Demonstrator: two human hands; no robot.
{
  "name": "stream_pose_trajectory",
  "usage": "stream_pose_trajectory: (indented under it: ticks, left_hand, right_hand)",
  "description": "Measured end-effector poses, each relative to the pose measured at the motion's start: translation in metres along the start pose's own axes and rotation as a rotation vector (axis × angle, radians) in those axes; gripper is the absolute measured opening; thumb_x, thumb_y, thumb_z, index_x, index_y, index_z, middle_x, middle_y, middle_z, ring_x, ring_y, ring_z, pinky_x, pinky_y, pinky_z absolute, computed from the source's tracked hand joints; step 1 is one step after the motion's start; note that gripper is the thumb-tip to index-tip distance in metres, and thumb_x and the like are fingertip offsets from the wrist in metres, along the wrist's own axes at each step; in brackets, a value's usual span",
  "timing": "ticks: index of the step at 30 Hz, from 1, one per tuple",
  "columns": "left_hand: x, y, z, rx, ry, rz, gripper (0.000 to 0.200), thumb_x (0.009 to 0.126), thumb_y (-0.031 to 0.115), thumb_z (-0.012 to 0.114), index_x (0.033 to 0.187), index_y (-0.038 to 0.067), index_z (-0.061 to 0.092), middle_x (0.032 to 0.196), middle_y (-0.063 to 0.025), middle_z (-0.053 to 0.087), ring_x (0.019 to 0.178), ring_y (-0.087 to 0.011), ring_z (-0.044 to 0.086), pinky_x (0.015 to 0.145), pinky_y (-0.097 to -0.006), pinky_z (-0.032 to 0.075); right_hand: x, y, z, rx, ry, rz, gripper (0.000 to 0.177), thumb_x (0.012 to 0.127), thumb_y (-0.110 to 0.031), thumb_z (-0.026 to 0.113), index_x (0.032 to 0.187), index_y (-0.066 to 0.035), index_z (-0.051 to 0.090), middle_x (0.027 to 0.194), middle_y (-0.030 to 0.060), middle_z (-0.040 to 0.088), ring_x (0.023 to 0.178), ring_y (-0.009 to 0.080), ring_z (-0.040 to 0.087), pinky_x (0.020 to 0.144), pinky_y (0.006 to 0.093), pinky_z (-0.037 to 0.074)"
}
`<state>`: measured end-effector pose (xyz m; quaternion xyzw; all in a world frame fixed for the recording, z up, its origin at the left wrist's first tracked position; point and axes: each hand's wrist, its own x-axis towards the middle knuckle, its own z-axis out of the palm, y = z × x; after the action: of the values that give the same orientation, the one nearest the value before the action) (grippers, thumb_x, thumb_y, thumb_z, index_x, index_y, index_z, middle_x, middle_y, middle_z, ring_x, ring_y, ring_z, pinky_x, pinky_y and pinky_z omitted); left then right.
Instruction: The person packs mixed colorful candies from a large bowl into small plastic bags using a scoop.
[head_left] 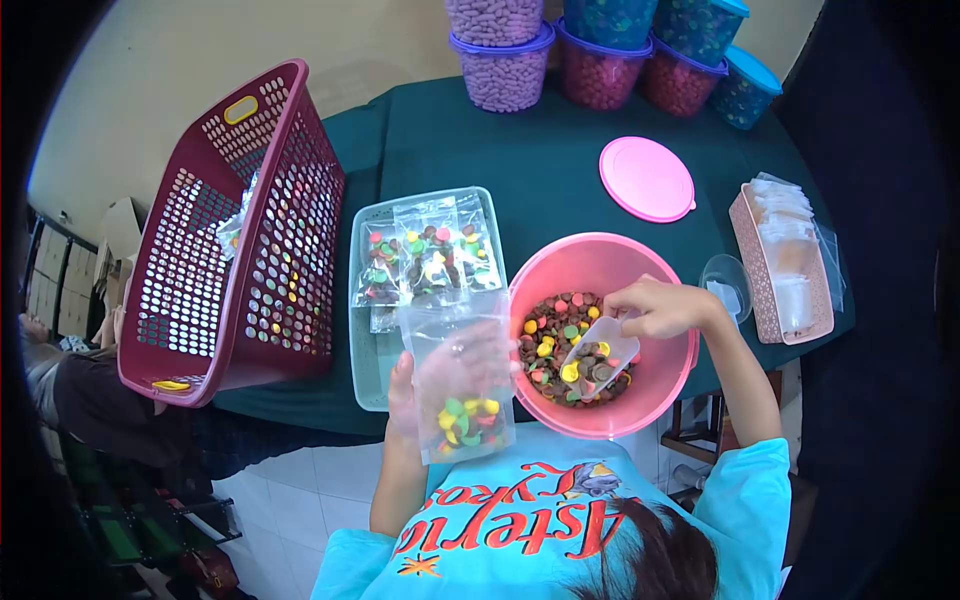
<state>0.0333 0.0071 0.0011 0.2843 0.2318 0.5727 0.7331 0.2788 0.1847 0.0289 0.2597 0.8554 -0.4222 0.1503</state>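
A clear plastic bag (462, 385), with yellow, green and brown candies at its bottom, is held upright by my left hand (404, 395), whose fingers show blurrily through the plastic. My right hand (655, 306) grips a translucent scoop (612, 352) inside the pink tub (668, 372). Brown, yellow and red pieces lie in the scoop, just above the mixed candies (550, 340) in the tub. Left of the tub, a pale green tray (368, 365) bears several filled bags (435, 245), partly overlapped by the held bag.
A maroon basket (255, 270) with bags inside stands at the left. Lidded candy tubs (503, 75) are stacked at the back, near a pink lid (647, 179). Empty bags fill a pink basket (745, 235) at the right, beside a clear bowl (722, 275). Another person (110, 400) is at the far left.
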Motion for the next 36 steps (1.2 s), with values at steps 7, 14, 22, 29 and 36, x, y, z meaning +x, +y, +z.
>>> stream_pose_trajectory:
  ticks: [7,14,22,29,36]
  left_hand:
    - [0.007,0.011,0.032,-0.028,-0.083,-0.179,0.093,0.069,0.063,0.048,0.126,-0.006,0.022,0.122,-0.0221,0.037,0.108,-0.0287,0.045,0.081,-0.0329,0.044]
    - [0.034,0.010,0.050,-0.103,-0.158,-0.292,0.077,0.077,0.055,0.045,0.125,-0.003,0.026,0.114,-0.0182,0.043,0.099,-0.0233,0.050,0.076,-0.0291,0.046]
    - [0.057,0.002,0.058,-0.174,-0.131,-0.330,0.078,0.077,0.056,0.045,0.123,-0.005,0.027,0.108,-0.0221,0.045,0.092,-0.0266,0.052,0.075,-0.0352,0.047]
    - [0.055,0.004,0.072,-0.265,-0.095,-0.360,0.064,0.083,0.048,0.042,0.127,0.004,0.027,0.119,-0.0161,0.039,0.101,-0.0223,0.049,0.086,-0.0318,0.042]
    - [0.058,-0.001,0.072,-0.368,-0.152,-0.388,0.065,0.082,0.045,0.046,0.129,0.005,0.025,0.122,-0.0151,0.038,0.106,-0.0239,0.045,0.091,-0.0335,0.038]
  right_hand:
    - [-0.028,-0.027,-0.034,-0.035,0.063,-0.102,0.020,0.072,-0.016,0.048,0.080,0.000,0.056,0.071,0.0141,0.058,0.069,0.0257,0.056,0.070,0.0339,0.041]
    - [-0.041,-0.040,-0.094,-0.004,0.492,-0.305,0.017,0.075,-0.015,0.051,0.077,0.001,0.055,0.061,0.0121,0.053,0.058,0.0214,0.053,0.054,0.0299,0.041]
    - [-0.040,-0.072,-0.123,-0.281,0.460,-0.275,0.015,0.074,-0.017,0.053,0.077,-0.003,0.057,0.062,0.0087,0.055,0.061,0.0205,0.050,0.066,0.0311,0.037]
    - [-0.055,-0.112,-0.114,-0.623,0.414,-0.241,0.011,0.066,-0.011,0.051,0.068,-0.005,0.060,0.057,0.0098,0.055,0.060,0.0213,0.053,0.078,0.0320,0.032]
    - [-0.048,-0.109,-0.112,-0.674,0.455,-0.291,0.012,0.065,-0.010,0.050,0.069,-0.004,0.060,0.060,0.0102,0.057,0.062,0.0218,0.054,0.076,0.0322,0.032]
